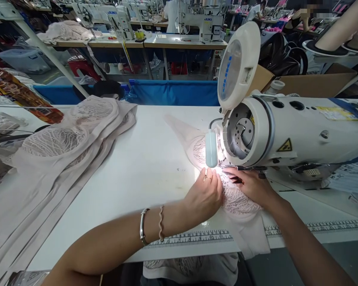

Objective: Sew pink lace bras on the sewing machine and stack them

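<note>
Under the head of the sewing machine (301, 131) lies a pale pink lace garment piece (240, 200), brightly lit near the needle area. My left hand (207, 194) is closed, its fingertips pinching the fabric edge just below the pale green lamp (211, 149). On the other side of the lace, my right hand (253, 186) reaches under the machine head with bent fingers touching the fabric. Dark pointed shapes show at its fingers, and I cannot make out what they are. The needle and the stitching point are hidden by the machine head and my fingers.
A stack of pale lace garments (77, 147) covers the left of the white table (155, 159). Behind it lies a brown patterned packet (20, 93). The machine's round cover (240, 65) stands raised. A ruler strip (193, 238) runs along the front edge; more fabric (193, 270) lies on my lap.
</note>
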A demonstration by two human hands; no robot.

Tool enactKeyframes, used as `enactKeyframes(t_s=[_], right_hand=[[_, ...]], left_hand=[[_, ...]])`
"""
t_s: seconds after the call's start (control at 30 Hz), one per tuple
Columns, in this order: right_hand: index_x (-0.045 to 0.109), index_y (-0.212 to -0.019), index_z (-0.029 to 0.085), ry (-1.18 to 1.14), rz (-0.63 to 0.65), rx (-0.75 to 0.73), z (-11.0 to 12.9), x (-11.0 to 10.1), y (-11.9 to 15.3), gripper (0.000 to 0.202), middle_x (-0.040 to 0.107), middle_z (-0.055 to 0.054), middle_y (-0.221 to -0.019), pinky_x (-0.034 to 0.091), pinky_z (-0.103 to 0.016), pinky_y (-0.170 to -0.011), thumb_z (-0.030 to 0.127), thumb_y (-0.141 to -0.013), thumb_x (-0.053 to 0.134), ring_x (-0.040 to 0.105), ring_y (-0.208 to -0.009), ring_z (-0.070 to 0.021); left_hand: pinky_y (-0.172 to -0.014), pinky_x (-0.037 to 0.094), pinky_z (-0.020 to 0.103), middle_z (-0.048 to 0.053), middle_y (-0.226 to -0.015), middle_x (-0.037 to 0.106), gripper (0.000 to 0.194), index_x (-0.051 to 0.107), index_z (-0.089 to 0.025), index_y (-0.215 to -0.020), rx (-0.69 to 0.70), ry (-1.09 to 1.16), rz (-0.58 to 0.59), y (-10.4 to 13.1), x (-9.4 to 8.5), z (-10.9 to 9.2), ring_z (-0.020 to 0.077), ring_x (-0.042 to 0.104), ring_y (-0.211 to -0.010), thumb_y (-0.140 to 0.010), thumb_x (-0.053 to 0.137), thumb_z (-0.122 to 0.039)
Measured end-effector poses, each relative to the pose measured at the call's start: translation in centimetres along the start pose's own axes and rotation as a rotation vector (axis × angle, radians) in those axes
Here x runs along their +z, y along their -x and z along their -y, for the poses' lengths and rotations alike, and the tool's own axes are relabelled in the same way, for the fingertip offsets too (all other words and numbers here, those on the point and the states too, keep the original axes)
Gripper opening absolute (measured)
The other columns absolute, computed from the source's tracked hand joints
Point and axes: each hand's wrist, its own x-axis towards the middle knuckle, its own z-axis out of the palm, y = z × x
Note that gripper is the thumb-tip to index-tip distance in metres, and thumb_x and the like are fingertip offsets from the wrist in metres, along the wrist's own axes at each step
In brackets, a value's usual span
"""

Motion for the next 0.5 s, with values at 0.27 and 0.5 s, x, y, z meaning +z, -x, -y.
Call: enactKeyframes(t_s=[0.27, 0.5], right_hand=[[0.066, -0.136, 0.035, 0.053, -0.037, -0.129, -0.2, 0.6, 0.9, 0.074, 0.076, -0.002, -0.111, 0.06, -0.029, -0.084, 0.002, -0.073, 0.047, 0.071, -0.103, -0.0211], [0.07, -0.129, 0.032, 0.042, -0.022, -0.052, 0.1, 0.8, 0.9, 0.066, 0.076, -0.003, -0.096, 0.059, -0.028, -0.067, 0.004, -0.074, 0.045, 0.072, -0.085, -0.0209]], left_hand=[[-0.11, 0.045, 0.05, 0.025, -0.132, 0.065, 0.041, 0.054, 0.004, -0.134, 0.032, 0.045, -0.009, 0.6, 1.1, 1.2, 0.0351, 0.062, -0.124, -0.1, 0.038, -0.015], [-0.098, 0.051, 0.042, 0.019, -0.115, 0.07, 0.035, 0.06, -0.002, -0.122, 0.1, 0.159, -0.005, 0.3, 0.7, 3.7, 0.0266, 0.067, -0.108, -0.097, 0.035, -0.003]])
